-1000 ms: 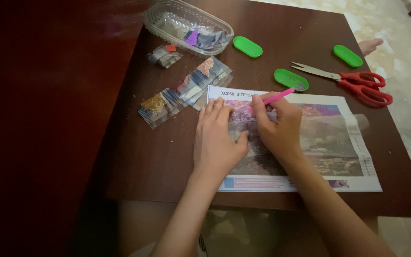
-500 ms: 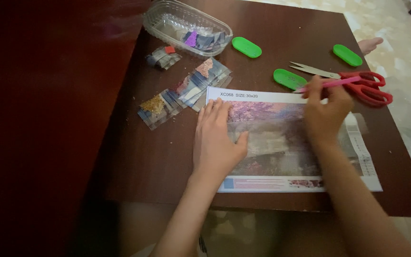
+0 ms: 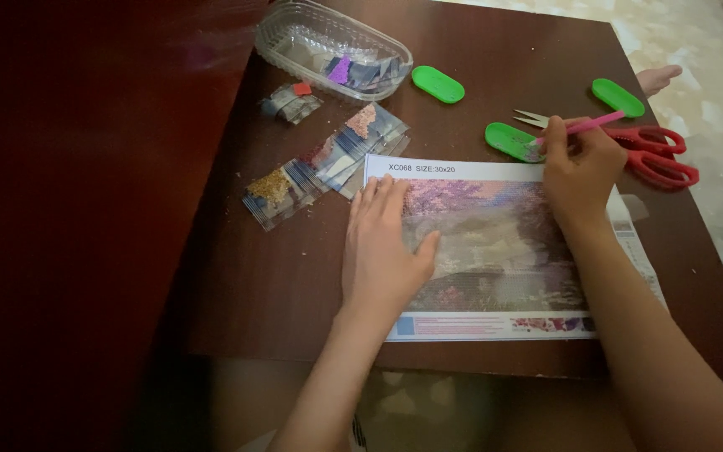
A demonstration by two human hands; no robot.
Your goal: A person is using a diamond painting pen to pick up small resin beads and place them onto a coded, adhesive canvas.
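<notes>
Pen: the pink drill pen [image 3: 593, 125] looks light, stiff and slim, best taken at mid-barrel; long axis slants, tip down-left into the green tray [image 3: 513, 141], near the table's far edge.
Right hand [image 3: 581, 172]: fingers pinched on the pen.
Left hand [image 3: 382, 247]: spread flat, pressing the diamond-painting canvas [image 3: 495, 243].
Nearby: red scissors [image 3: 642, 149] just beside.

Two bare forearms rising from the lower edge of the frame, no sleeves; left hand [image 3: 384, 251] and right hand [image 3: 581, 172] ringless, ungloved.
</notes>
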